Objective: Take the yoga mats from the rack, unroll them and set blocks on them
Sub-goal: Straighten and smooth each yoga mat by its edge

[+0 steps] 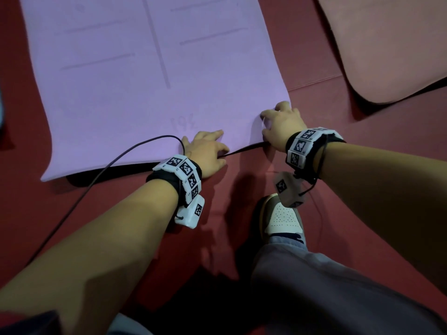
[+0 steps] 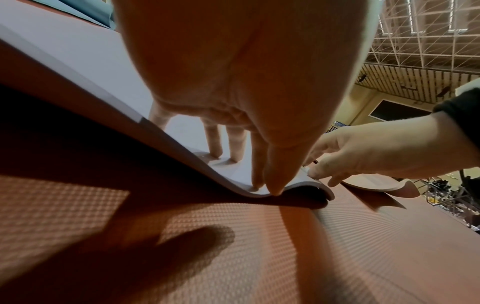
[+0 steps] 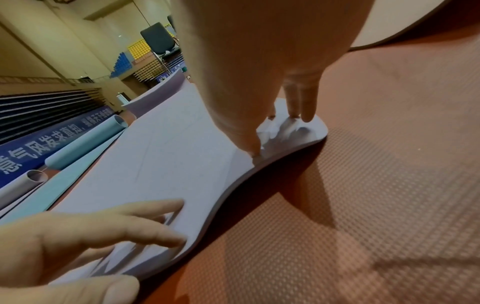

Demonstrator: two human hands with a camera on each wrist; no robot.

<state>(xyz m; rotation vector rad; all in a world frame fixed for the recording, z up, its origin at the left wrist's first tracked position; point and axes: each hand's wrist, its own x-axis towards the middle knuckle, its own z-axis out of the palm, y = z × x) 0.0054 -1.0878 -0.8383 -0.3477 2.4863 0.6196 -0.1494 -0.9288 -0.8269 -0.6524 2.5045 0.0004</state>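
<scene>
Purple mat down, near edge being flattened

The purple yoga mat (image 1: 150, 76) lies unrolled on the red floor (image 1: 362, 131) — left hand (image 1: 205, 153) and right hand (image 1: 280, 126) press its curling near edge with spread, straight fingers; no blocks in sight, so those seem left to do.

Lilac mat (image 1: 121, 93), faint lines; red dimpled floor (image 1: 338, 165); pink mat (image 1: 387, 44).

The lilac yoga mat (image 1: 135, 93) lies unrolled on the floor, its near edge and corner curling up.
</scene>
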